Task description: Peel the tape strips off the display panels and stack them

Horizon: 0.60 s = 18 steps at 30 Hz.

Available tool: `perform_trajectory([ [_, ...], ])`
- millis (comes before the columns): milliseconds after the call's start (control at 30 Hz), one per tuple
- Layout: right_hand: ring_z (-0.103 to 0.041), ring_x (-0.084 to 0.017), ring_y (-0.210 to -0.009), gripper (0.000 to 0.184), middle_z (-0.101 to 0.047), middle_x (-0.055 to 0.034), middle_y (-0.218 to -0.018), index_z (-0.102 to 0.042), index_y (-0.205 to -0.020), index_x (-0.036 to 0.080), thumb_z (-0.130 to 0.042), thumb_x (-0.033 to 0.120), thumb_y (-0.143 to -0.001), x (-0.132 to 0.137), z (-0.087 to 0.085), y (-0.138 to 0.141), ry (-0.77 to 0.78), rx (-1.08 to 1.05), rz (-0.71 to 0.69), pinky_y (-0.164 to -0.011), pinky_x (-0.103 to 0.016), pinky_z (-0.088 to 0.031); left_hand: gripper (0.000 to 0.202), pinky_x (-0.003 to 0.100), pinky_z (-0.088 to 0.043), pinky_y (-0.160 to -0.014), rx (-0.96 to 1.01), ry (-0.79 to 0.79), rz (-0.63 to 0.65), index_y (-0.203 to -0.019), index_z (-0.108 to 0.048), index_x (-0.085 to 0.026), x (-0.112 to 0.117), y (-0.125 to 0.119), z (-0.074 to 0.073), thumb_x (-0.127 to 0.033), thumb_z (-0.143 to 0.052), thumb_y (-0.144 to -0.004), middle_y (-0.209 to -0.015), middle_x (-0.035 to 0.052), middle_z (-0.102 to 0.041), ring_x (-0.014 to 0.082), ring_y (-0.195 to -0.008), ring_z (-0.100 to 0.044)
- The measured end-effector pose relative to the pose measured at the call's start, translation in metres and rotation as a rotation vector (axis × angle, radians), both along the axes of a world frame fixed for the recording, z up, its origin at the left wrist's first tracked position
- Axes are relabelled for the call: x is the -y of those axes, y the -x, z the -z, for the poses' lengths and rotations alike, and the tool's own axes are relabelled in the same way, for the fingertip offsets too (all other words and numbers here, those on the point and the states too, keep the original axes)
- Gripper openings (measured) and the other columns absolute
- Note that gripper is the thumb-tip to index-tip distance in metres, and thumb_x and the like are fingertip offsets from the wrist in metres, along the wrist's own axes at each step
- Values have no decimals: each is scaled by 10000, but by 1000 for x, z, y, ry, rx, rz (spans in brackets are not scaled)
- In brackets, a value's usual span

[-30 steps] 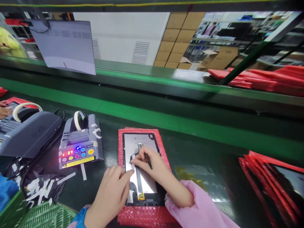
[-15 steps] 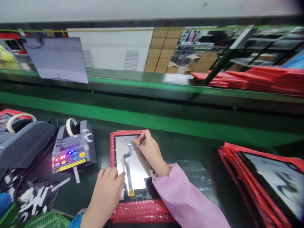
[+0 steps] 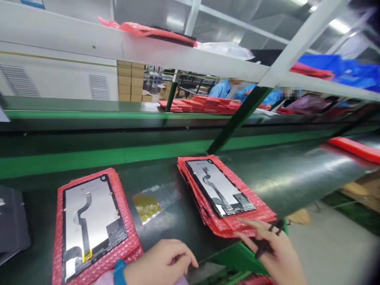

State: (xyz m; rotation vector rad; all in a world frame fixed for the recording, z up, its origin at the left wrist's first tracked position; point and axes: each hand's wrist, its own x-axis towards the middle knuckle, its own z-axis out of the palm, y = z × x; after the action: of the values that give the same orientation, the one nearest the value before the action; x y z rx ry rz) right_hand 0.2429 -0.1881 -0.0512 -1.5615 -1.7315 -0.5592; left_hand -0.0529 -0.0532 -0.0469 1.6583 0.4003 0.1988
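My right hand (image 3: 276, 249) holds black tweezers (image 3: 265, 245) in its palm. Its outstretched fingertips touch the near edge of a stack of red bubble bags (image 3: 234, 227). On that stack lies a screen panel (image 3: 228, 182) with a grey flex cable. Lower in the middle, my left hand (image 3: 162, 261) is loosely curled above the bench edge, a gap between thumb and forefinger, nothing visible in it. Left of it, another screen panel (image 3: 96, 209) rests on red bubble wrap (image 3: 57, 233), its flex cable (image 3: 83, 221) ending in a yellow patch.
Between the panels lies a clear sheet with yellow stickers (image 3: 147, 206). A grey device (image 3: 13, 221) stands at the left edge. A green post (image 3: 237, 122) rises behind the right stack. More red bags (image 3: 204, 105) fill the back shelf, and co-workers in blue (image 3: 221, 89) are beyond.
The view has swung right. Both hands have left the left panel; my right hand has moved to the right stack, still holding the tweezers, and my left hand lies between the two.
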Motion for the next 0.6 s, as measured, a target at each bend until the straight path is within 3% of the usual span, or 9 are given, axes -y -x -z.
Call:
perform_trajectory([
  [67, -748, -231, -687, 249, -795, -48, -821, -505, -740, 262, -676, 291, -919, 0, -4, -10, 30, 31, -11, -615, -327, -553, 184, 244, -431, -703, -2, 186, -18, -892, -698, -151, -3, -22, -2, -148, -513, -896, -722, -8, -601, 123, -681, -546],
  [167, -718, -218, -588, 323, -786, -36, -743, -468, -678, 267, -648, 326, -940, -10, -7, -14, 15, -23, 25, -537, -317, -528, 116, 251, -443, -703, 13, 312, -56, -897, -619, -152, -10, -55, 1, -235, -539, -916, -721, -11, -603, 117, -674, -573],
  [300, -725, -237, -549, 450, -767, -45, -666, -418, -647, 274, -711, 532, -871, -20, -16, -14, 104, -321, 24, -514, -320, -569, 315, 275, -473, -685, 8, 460, -113, -862, -548, -168, -23, -96, 6, -472, -620, -902, -726, 16, -635, 130, -639, -626],
  [400, -723, -250, -534, 545, -749, -53, -626, -385, -619, 275, -750, 645, -782, -22, -30, -8, 175, -514, 38, -527, -328, -599, 459, 321, -518, -684, -6, 584, -123, -837, -536, -156, -35, -119, 6, -607, -577, -908, -697, 68, -666, 166, -604, -664],
  [500, -708, -245, -516, 535, -740, -52, -617, -393, -597, 269, -805, 575, -749, -20, -39, 10, 130, -574, 2, -505, -321, -597, 552, 375, -554, -679, -3, 701, -116, -824, -586, -103, -43, -135, 3, -641, -519, -924, -705, 147, -689, 215, -600, -692],
  [600, -731, -259, -585, 452, -759, -62, -687, -454, -592, 266, -818, 469, -769, -20, -34, 37, 156, -680, -108, -550, -343, -624, 486, 345, -564, -684, 66, 785, -197, -956, -633, -88, -46, -143, 0, -557, -506, -942, -816, 147, -721, 207, -663, -708],
])
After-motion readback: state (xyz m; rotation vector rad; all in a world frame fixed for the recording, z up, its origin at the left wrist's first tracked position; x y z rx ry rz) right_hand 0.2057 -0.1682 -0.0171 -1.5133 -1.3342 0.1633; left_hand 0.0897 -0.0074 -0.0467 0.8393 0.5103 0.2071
